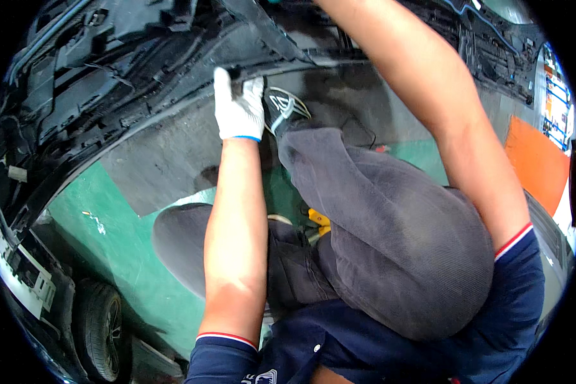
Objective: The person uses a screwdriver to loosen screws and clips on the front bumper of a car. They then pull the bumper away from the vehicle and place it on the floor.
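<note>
My left hand (238, 105), in a white work glove, grips the lower edge of a large black plastic bumper cover (109, 77) that curves across the upper left. The gloved fingers wrap over the edge near a small black clip. My right arm (441, 102) reaches up and away past the top of the picture; its hand is out of view. I am crouched, with my grey trousered knees (397, 243) below the arms and one black-and-white shoe (285, 105) right beside the gloved hand.
The floor is green (109, 230) with a grey patch (166, 160) and an orange area (534, 160) at right. A car wheel (99, 323) and part of a vehicle sit at lower left. A small yellow object (319, 219) lies between my legs.
</note>
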`<state>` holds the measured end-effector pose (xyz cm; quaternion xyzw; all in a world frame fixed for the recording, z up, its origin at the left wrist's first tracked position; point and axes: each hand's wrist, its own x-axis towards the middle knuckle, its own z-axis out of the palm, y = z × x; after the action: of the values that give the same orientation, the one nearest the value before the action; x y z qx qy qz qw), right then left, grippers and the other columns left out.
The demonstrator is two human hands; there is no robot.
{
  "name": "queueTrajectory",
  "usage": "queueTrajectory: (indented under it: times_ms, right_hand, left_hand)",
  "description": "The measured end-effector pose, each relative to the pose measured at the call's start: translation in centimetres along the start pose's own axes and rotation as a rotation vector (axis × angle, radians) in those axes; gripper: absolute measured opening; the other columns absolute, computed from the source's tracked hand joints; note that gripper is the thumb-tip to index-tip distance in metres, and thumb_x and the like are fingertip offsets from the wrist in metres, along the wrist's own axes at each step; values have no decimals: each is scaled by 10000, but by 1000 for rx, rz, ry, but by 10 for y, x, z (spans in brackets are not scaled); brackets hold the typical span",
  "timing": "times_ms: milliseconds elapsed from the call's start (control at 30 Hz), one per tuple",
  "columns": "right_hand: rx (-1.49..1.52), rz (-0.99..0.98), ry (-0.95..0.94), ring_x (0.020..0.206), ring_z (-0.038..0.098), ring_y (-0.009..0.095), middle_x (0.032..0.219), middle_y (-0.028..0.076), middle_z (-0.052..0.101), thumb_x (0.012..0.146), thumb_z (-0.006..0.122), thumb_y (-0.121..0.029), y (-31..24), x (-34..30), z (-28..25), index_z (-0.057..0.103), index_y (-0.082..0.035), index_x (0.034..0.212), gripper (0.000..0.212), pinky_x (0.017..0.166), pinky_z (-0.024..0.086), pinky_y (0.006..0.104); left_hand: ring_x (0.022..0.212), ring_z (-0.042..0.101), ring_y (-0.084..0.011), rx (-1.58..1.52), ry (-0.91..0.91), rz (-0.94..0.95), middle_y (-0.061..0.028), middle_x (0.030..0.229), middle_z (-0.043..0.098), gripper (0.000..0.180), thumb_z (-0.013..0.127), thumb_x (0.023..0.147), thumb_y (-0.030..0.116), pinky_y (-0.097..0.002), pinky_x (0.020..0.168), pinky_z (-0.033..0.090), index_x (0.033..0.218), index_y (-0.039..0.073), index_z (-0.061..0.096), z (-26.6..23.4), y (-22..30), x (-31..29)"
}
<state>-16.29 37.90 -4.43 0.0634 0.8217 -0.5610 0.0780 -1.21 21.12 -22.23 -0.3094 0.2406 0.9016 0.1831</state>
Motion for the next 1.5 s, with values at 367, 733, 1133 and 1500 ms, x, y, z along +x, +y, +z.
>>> queueTrajectory:
  times_ms: [367,733,1133,1500]
  right_hand:
    - [-47,-125,-46,504,532,165,672,54,633,957,708,-360,13,6,5,754,-41,902,327,482,417,357]
    - [22,-130,-112,470,511,145,612,25,568,960,720,-353,19,8,-2,739,-55,866,313,447,388,324]
    - [0,-110,-37,467,513,141,614,25,568,958,724,-369,17,4,0,723,-58,868,324,444,391,321]
    - [44,-35,-24,465,494,134,622,13,576,960,723,-359,21,13,0,741,-73,861,303,444,385,307]
  left_hand:
    - [1507,297,-423,-24,-89,-54,-173,1663,247,1198,615,760,880,-618,1227,282,1622,139,234,-2,-9,7]
    - [1443,384,-440,36,-154,-49,-201,1627,305,1142,615,812,838,-610,1179,368,1606,103,250,-2,-8,6]
    - [1151,604,-340,-66,22,62,-128,1247,630,324,642,928,247,-557,984,535,1201,79,598,-1,-20,13]
    - [1123,616,-354,-19,6,54,-148,1150,653,224,595,897,126,-580,1027,522,1099,32,612,-9,-15,17]
